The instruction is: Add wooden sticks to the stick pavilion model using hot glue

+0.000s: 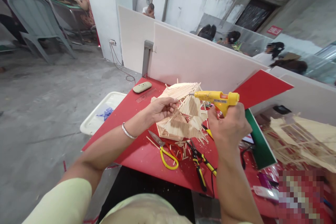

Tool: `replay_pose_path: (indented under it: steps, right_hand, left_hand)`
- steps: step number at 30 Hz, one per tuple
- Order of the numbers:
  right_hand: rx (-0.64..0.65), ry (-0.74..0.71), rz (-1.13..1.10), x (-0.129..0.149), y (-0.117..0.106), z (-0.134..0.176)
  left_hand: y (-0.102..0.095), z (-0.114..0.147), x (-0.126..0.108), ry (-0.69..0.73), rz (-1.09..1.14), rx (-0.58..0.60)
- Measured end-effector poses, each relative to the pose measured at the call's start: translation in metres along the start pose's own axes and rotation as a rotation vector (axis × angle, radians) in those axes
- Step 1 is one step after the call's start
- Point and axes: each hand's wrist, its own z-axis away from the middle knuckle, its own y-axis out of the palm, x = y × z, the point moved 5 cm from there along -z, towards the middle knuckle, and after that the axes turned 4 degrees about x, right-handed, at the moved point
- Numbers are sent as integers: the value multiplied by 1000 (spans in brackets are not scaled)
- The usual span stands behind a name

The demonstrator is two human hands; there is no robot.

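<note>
A yellow hot glue gun (216, 97) is gripped in my right hand (229, 124), its nozzle pointing left at the top of a wooden stick model (181, 126). The model is built of pale thin sticks laid side by side in slanted panels. My left hand (164, 108) is at the model's left side, thumb and fingers pinched together close to the nozzle. What lies between those fingertips is too small to make out. Scissors (165, 152) with yellow and red handles lie in front of the model, beside pliers (198, 166) with black and yellow grips.
Loose stick pieces are scattered on the red table (141, 150). A beige oblong case (142, 87) lies at the back left. White partition boards (196, 52) stand behind. A white tub (90, 119) sits to the left, and another stick structure (301, 140) to the right. Other people sit beyond.
</note>
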Motion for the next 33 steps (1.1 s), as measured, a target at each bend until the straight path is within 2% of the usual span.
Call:
replay_pose_path:
  steps: [9,16,33]
  right_hand:
    - [25,19,-55,0,0,-2]
    - [31,17,2,2,-3,-4]
    - [-12,-13,3,5,-3,-7]
  left_hand:
    - [0,1,-1,14,-20,-6]
    - [-2,-1,0,25,-24,8]
    - [-1,1,0,19,-33,-25]
